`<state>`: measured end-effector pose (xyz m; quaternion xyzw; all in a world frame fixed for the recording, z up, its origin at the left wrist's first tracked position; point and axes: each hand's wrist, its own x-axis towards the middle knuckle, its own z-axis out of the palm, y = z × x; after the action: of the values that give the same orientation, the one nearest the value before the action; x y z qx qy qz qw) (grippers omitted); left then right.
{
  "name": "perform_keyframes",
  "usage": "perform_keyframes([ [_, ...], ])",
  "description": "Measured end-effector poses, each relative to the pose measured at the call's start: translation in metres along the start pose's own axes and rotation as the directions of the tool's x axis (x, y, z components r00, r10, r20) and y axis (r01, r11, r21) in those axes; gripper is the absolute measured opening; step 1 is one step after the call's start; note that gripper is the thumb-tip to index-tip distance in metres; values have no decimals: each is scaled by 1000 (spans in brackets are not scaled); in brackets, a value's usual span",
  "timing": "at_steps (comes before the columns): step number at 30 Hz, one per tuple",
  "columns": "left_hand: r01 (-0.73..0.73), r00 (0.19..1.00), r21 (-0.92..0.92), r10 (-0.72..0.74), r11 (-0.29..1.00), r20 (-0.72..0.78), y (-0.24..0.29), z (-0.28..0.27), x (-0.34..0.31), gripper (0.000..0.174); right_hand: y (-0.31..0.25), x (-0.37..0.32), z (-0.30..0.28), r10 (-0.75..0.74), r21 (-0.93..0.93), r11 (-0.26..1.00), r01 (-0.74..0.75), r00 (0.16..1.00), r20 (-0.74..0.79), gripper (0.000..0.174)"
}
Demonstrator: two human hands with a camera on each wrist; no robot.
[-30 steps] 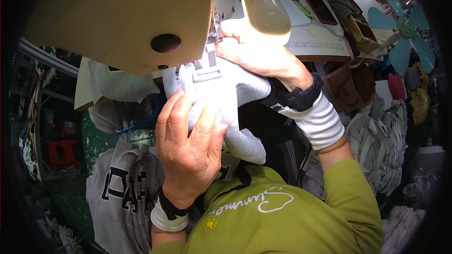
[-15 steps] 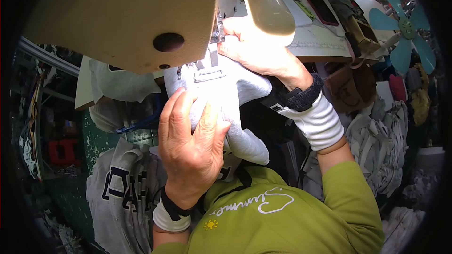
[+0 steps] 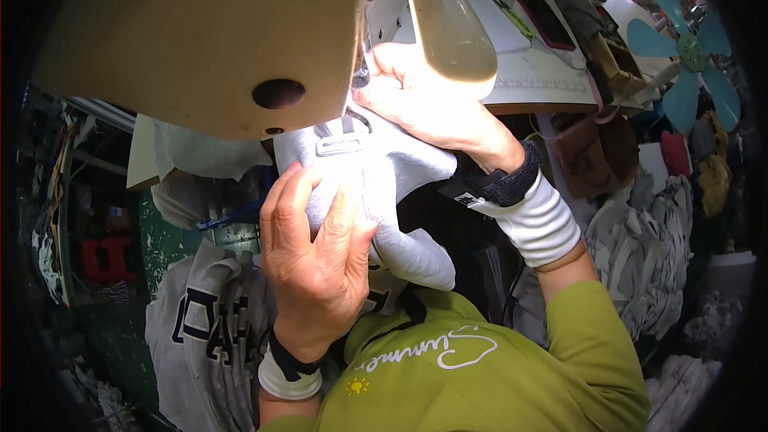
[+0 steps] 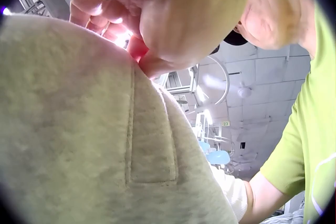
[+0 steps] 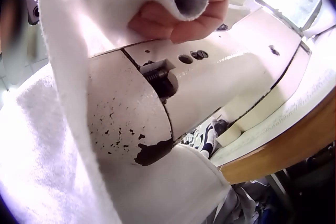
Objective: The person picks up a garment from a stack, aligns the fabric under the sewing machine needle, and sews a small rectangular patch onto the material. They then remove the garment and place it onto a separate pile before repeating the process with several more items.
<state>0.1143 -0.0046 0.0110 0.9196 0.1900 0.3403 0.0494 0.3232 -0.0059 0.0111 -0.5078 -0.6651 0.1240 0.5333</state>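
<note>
Light grey fleece fabric (image 3: 386, 196) lies under the rectangular presser foot (image 3: 338, 146) of a sewing machine (image 3: 200, 40). My left hand (image 3: 316, 260) rests on the near part of the fabric, fingers fairly straight and spread, fingertips just in front of the foot. In the left wrist view a stitched narrow rectangle (image 4: 152, 150) shows on the cloth beneath that hand. Beside the needle area, my right hand (image 3: 444, 108) pinches the fabric on the far right. From the right wrist view, its fingers (image 5: 202, 24) curl round a folded fabric edge over the machine's narrow bed (image 5: 226, 87).
A lamp-like cream cover (image 3: 452, 24) hangs right over the right hand. Behind it, a table (image 3: 544, 72) holds a phone (image 3: 544, 20) and papers. A blue fan (image 3: 690, 52) stands far right. Lettered grey garments (image 3: 200, 328) hang at left; grey cloth pieces (image 3: 640, 248) pile at right.
The machine head and presser foot sit slightly lower and further left in view. My left hand has shifted slightly left with the fabric; my right hand keeps its pinch beside the needle area.
</note>
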Motion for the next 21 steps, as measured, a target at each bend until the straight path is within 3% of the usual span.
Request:
perform_keyframes([
  [3, 16, 1000, -29, -15, 999, 5, -6, -3, -2, 35, -2, -12, 0, 77, 20, 997, -76, 995, -60, 22],
  [5, 17, 1000, -41, -16, 999, 20, -5, -4, -3, 34, -2, -31, -5, 313, 302, 923, -239, 923, -224, 32],
  [6, 0, 1000, -20, 0, 1000, 20, -3, -3, -1, 34, 4, -46, -8, 338, 357, 901, -245, 913, -228, 49],
  [7, -16, 1000, 0, 16, 1000, 22, -3, -3, -1, 34, 7, -64, -8, 340, 358, 901, -246, 912, -228, 49],
  [9, -2, 1000, -7, 2, 1000, -4, -4, 0, -2, 34, 10, -102, -3, 435, 620, 742, -255, 887, -157, 73],
  [11, 15, 1000, -22, -15, 1000, -26, -6, 0, -5, 34, 14, -142, 8, 470, 632, 668, -394, 881, 52, 98],
  [12, 25, 999, -72, -27, 997, -25, -8, 1, -6, 34, 10, -155, 13, 520, 593, 627, -505, 838, 164, 111],
  [13, 34, 999, -122, -38, 992, -32, -9, 2, -7, 34, 6, -165, 20, 517, 602, 598, -529, 829, 215, 115],
  [14, 31, 999, -157, -33, 987, -8, -10, -2, -6, 32, 0, -172, 29, 486, 585, 625, -517, 844, 226, 115],
  [15, 75, 997, -314, -78, 947, 4, -13, -5, -8, 29, -5, -173, 35, 441, 563, 665, -492, 866, 235, 116],
  [16, 120, 989, -376, -144, 919, -37, -17, -9, -9, 29, -15, -169, 37, 458, 434, 718, -545, 838, 296, 125],
  [17, 158, 975, -437, -210, 885, -72, -23, -14, -10, 28, -19, -168, 40, 439, 244, 818, -521, 840, 319, 122],
  [19, 237, 905, -641, -406, 730, -128, -48, -12, -7, 32, -26, -162, 49, 477, 118, 841, -527, 827, 296, 113],
  [21, 282, 904, -627, -420, 727, -80, -73, -8, 9, 37, -13, -157, 67, 509, 239, 799, -551, 833, 218, 108],
])
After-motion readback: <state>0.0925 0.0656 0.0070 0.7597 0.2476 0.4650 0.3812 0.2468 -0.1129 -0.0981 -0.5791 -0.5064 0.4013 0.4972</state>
